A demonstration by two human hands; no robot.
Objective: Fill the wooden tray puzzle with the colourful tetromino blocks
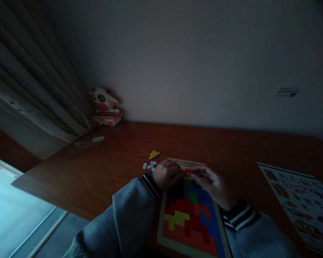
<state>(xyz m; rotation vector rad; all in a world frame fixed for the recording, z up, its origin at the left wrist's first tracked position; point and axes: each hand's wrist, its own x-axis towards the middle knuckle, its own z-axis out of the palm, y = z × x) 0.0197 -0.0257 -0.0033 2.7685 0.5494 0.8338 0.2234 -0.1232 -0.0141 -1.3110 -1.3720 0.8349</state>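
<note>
Both hands, left hand (166,174) and right hand (212,183), meet over a red piece (188,171) above the puzzle board (191,218).

My left hand (165,174) and my right hand (212,184) cover the far end of the puzzle board (161,229), so I cannot see the pieces under them. Something small and red (188,171) sits between my fingers, but it is too dark to tell if I am gripping it. The near end of the board is cut off by the bottom edge. Right of my right hand, the picture sheet (298,200) runs off the edge too, and its drawings are too blurry to read. The little pieces (150,166) just left of my left hand are too small to tell apart.
</note>
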